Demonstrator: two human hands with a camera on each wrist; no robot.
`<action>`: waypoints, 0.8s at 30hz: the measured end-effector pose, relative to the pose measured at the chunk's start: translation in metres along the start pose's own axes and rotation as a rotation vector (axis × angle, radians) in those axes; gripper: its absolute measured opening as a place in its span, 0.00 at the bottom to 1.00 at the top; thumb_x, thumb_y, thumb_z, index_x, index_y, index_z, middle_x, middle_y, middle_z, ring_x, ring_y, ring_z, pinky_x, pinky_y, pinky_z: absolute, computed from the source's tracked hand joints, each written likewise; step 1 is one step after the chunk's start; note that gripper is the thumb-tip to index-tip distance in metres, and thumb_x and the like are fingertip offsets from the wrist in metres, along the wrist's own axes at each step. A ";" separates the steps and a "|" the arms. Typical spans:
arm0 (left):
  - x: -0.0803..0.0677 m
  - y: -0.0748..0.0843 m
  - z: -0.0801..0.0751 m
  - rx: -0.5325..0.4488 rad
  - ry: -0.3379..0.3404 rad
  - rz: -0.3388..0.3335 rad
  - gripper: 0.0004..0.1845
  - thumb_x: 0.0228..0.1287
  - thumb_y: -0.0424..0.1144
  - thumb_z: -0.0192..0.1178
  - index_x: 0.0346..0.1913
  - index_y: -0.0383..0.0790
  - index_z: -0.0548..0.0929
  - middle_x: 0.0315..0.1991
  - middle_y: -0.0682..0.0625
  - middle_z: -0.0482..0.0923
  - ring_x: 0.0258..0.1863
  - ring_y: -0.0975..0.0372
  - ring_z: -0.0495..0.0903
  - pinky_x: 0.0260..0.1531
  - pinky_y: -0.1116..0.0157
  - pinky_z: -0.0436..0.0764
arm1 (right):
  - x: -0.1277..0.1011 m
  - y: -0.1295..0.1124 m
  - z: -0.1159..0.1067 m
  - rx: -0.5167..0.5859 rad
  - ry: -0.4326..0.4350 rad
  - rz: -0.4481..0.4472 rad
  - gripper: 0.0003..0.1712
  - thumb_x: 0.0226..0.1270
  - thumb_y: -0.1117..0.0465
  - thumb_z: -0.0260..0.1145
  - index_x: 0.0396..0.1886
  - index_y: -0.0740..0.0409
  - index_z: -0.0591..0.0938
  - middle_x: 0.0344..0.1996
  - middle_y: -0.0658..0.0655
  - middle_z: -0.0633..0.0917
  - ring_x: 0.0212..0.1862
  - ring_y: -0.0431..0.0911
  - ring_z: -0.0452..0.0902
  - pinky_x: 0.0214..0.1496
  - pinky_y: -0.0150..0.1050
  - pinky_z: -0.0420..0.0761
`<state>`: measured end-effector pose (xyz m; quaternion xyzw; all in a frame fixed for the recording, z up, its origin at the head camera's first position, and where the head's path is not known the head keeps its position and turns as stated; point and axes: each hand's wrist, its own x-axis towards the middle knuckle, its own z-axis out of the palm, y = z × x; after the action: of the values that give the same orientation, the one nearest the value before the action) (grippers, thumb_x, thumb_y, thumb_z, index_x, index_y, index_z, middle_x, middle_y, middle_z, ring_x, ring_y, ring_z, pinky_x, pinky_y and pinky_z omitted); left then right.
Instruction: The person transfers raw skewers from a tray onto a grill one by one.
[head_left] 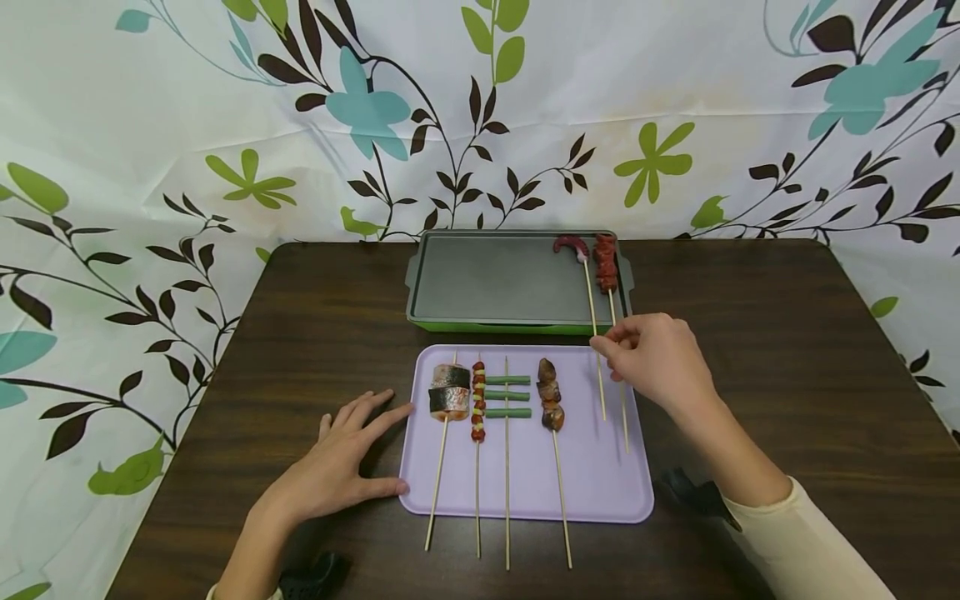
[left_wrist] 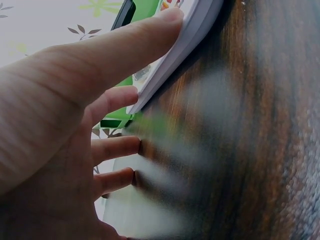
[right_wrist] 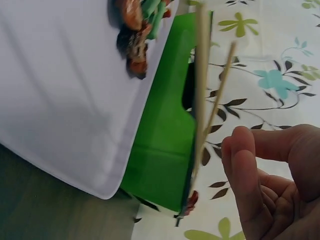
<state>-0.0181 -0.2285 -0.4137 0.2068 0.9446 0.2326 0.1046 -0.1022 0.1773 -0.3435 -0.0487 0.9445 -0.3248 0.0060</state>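
My left hand (head_left: 341, 457) has its fingers spread beside the tray's left side, with thumb and index fingertips at the rim of the lilac tray (head_left: 600, 500). In the right wrist view my right hand (right_wrist: 270, 185) has thumb and fingertips brought together, with a gap to the two sticks. Beneath that hand in the head view run the sticks of a curled tentacle skewer (head_left: 573, 245) and a red meat skewer (head_left: 606, 265). Their food lies at the right end of the grey-topped green grill (head_left: 487, 279); the sticks reach over the tray.
On the tray, left to right, lie a fish skewer (head_left: 449, 392), a red-and-yellow skewer (head_left: 478, 402), a skewer of green stalks (head_left: 507, 396) and a browned skewer (head_left: 551, 395). Their sticks overhang the front rim. Behind the dark wooden table (head_left: 330, 333) hangs a leaf-patterned cloth (head_left: 540, 100).
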 end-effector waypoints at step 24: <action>-0.001 -0.004 0.002 -0.009 -0.003 0.015 0.50 0.49 0.67 0.69 0.75 0.60 0.62 0.75 0.45 0.53 0.74 0.44 0.48 0.53 0.22 0.46 | -0.105 -0.021 0.061 -0.189 -0.151 -0.234 0.10 0.53 0.53 0.77 0.24 0.51 0.85 0.10 0.34 0.72 0.15 0.28 0.65 0.18 0.31 0.68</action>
<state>-0.0181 -0.2314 -0.4171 0.2140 0.9417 0.2374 0.1052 0.0069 0.1334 -0.3807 -0.1830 0.9556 -0.2284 0.0343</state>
